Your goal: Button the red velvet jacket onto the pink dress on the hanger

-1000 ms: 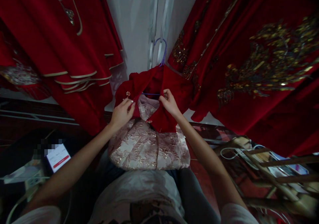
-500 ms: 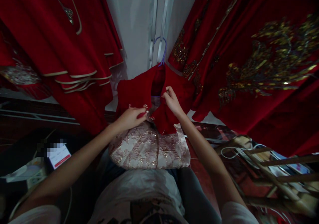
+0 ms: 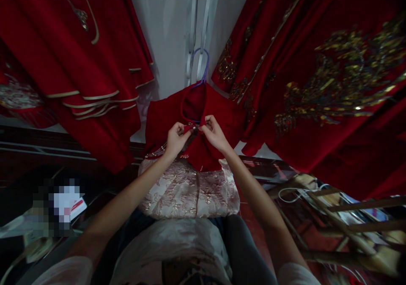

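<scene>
A short red jacket (image 3: 165, 111) hangs on a blue hanger (image 3: 206, 63) in front of me. My left hand (image 3: 176, 140) pinches its left collar edge, where small pearly beads show. On the opposite collar edge, my right hand (image 3: 215, 133) is closed in a pinch. The two edges nearly meet below the neck opening; whether a fastener joins them is too small to tell. Beaded strands drape from the jacket's left side. Beneath the jacket, a pale pink brocade garment (image 3: 190, 192) with a metallic pattern spreads over my lap.
Red garments with pale piping (image 3: 104, 65) hang at left, and red garments with gold sequins (image 3: 349, 78) at right. A wooden rack (image 3: 345, 230) with cables stands at lower right. A lit phone (image 3: 78, 209) lies at lower left. Behind the hanger is a pale panel (image 3: 158, 31).
My left hand has moved up and right with the left collar edge, closing the gap to the other edge. My right hand has shifted slightly down. The neck opening now looks rounder.
</scene>
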A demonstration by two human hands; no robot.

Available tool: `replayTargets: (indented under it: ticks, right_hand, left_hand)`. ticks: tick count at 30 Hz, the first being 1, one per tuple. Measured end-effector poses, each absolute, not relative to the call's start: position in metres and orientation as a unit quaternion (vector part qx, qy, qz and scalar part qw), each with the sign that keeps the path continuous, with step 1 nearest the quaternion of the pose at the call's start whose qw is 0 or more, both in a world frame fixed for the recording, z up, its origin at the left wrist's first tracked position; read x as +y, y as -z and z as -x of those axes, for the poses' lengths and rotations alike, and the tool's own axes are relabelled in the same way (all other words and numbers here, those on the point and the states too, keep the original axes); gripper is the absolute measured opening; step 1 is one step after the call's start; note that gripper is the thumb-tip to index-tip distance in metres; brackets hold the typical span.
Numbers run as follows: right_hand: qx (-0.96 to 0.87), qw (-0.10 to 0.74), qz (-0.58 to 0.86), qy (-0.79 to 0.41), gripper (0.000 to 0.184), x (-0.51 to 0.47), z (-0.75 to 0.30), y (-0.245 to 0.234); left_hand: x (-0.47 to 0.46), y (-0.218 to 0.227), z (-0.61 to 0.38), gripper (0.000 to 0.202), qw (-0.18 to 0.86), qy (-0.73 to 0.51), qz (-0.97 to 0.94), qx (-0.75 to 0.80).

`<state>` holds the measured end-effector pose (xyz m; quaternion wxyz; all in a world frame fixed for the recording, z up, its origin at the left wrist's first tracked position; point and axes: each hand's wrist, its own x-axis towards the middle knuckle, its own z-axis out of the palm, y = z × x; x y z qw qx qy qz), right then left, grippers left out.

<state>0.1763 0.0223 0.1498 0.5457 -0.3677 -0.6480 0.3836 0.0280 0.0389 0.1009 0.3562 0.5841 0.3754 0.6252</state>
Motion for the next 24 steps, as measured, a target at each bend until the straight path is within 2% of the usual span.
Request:
replayTargets:
  ticks: [2, 4, 10, 16, 19, 24]
  right_hand:
    - [-0.65, 0.547, 0.371, -0.374, 0.027, 0.023, -0.174, -0.146]
    - [-0.663, 0.541, 0.373, -0.359, 0.03, 0.024, -0.174, -0.142]
    - [-0.698, 0.535, 0.372, -0.298, 0.02, 0.023, -0.181, -0.133]
    - [-0.703, 0.541, 0.371, -0.273, 0.019, 0.024, -0.18, -0.134]
    - [-0.712, 0.535, 0.381, -0.247, 0.016, 0.023, -0.18, -0.138]
    - [-0.725, 0.533, 0.361, -0.244, 0.015, 0.02, -0.183, -0.146]
  left_hand:
    - [0.041, -0.098, -0.029, 0.023, 0.419, -0.631, -0.55, 0.351]
    - [0.04, -0.099, -0.029, 0.024, 0.433, -0.624, -0.555, 0.338]
    - [0.032, -0.11, -0.022, 0.023, 0.389, -0.639, -0.567, 0.344]
    - [0.032, -0.108, -0.018, 0.023, 0.368, -0.587, -0.633, 0.347]
    - [0.034, -0.11, -0.013, 0.021, 0.317, -0.564, -0.683, 0.339]
    - [0.029, -0.132, -0.005, 0.016, 0.134, -0.5, -0.784, 0.343]
